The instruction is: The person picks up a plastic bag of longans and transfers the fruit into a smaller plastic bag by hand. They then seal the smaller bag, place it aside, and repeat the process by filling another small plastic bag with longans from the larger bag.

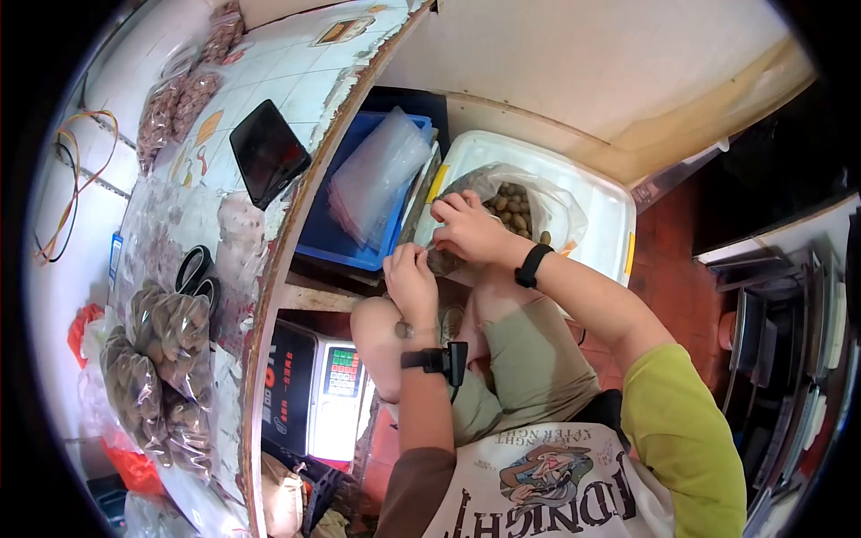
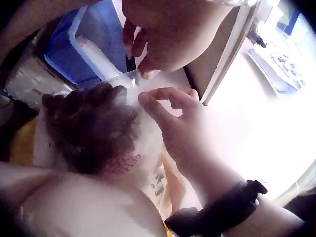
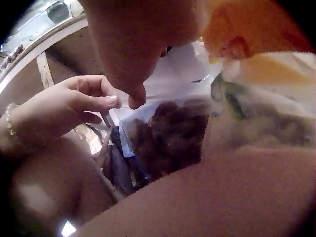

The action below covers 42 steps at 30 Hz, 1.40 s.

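Observation:
Between the two hands is a clear plastic zip bag [image 3: 173, 133], filled with dark brown oval pieces. At its top edge, my right hand [image 1: 471, 231] pinches the strip between thumb and forefinger. My left hand [image 1: 411, 282] pinches the same edge near one corner, thumb against fingers, as the right wrist view shows. The filled part of the bag hangs below the fingers, mostly hidden by the hands in the head view. Just beyond the right hand, an open clear bag [image 1: 569, 220] of brown oval nuts or fruits [image 1: 511, 204] lies on a white lid [image 1: 466, 152].
A blue bin [image 1: 314, 229] holds a stack of empty plastic bags [image 1: 381, 175]. On the worn table at left are a phone [image 1: 267, 152], black-handled scissors [image 1: 195, 269] and several filled bags [image 1: 161, 377]. A scale [image 1: 341, 372] stands below the table edge.

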Available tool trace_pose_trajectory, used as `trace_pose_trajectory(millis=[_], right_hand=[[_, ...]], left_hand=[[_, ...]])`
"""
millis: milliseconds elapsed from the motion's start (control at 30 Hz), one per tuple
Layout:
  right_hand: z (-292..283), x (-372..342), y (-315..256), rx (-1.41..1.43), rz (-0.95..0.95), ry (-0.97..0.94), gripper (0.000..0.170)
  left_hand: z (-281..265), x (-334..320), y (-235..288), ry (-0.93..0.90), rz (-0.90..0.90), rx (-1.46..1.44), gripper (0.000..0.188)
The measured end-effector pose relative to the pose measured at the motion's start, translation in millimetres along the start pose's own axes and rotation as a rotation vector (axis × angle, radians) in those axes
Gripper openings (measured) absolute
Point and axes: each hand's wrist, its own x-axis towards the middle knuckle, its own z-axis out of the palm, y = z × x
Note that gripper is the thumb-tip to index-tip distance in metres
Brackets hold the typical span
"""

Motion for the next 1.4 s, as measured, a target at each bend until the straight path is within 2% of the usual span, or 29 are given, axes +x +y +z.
trace_pose_trajectory(millis=[100,267,367,533,667,733,767,833,900,933,967,1000,1033,1067,1100,1167,1300,1367,1400], right_hand=[[-3.6,-5.1,5.7,0.002,0.032,0.007,0.01],[-9.8,-15.3,16.7,0.019,0.078,-0.014,0.012],[-13.2,-20.4,25.2,-0.114,0.069,-0.083,0.009],[-11.8,-28.2,41.2,-0.438,-0.095,-0.17,0.013],[-7.1,-32.4,44.6,-0.513,-0.148,-0.179,0.013],[-2.4,-34.7,42.2,-0.514,-0.052,-0.208,0.015],[-2.6,-36.5,40.1,-0.516,-0.071,-0.198,0.015],[3.6,-33.9,41.9,-0.498,-0.013,-0.201,0.016],[1.0,-30.5,44.8,-0.371,0.054,-0.151,0.018],[-6.4,-27.8,43.7,-0.276,0.154,-0.174,0.02],[-9.0,-28.4,43.7,-0.221,0.165,-0.115,0.024],[-14.9,-29.4,42.3,-0.198,0.181,-0.089,0.027],[-18.8,-31.3,39.1,-0.229,0.165,-0.027,0.03],[-23.9,-32.2,34.1,-0.199,0.195,-0.034,0.029],[-25.5,-33.8,32.9,-0.177,0.179,0.027,0.027],[-46.2,-25.6,14.1,-0.123,0.176,0.105,0.024],[-77.4,-9.6,-14.5,0.07,0.149,0.089,0.027],[-85.3,-7.4,-35.8,0.723,0.338,-0.015,0.05],[-83.8,-6.6,-45.2,1.034,0.32,-0.075,0.063]], left_hand=[[2.8,-0.5,-0.3,0.064,0.025,-0.017,0.005],[3.3,0.0,0.9,0.074,0.026,-0.012,0.005],[3.0,-0.4,0.7,0.086,0.029,-0.008,0.005],[5.6,-0.4,-1.4,0.088,0.013,-0.032,0.005],[13.0,-1.4,-5.7,0.018,-0.074,-0.207,0.005],[18.9,-2.7,-4.5,0.01,-0.124,-0.367,0.007],[21.8,-4.0,-2.2,0.015,-0.177,-0.448,0.013],[22.4,-5.5,3.9,0.027,-0.203,-0.307,0.021],[32.1,-8.5,0.6,0.111,-0.212,-0.334,0.031],[28.0,-8.9,6.1,0.052,-0.291,-0.334,0.031],[21.8,-12.3,10.7,0.063,-0.196,-0.483,0.029],[13.0,-11.6,14.7,0.071,-0.098,-0.464,0.022],[-3.9,-8.3,21.7,0.02,-0.083,-0.521,0.014],[-16.6,-7.1,28.0,0.05,-0.034,-0.564,0.009],[-36.2,-6.2,37.2,0.019,-0.049,-0.548,0.008],[-60.4,-6.7,44.9,0.128,0.062,-0.555,0.007],[-101.2,-17.5,60.1,0.156,-0.015,-0.673,0.007],[-112.2,-19.9,63.3,0.272,-0.038,-1.01,0.007],[-118.8,-18.6,66.2,0.341,-0.02,-1.121,0.007]])
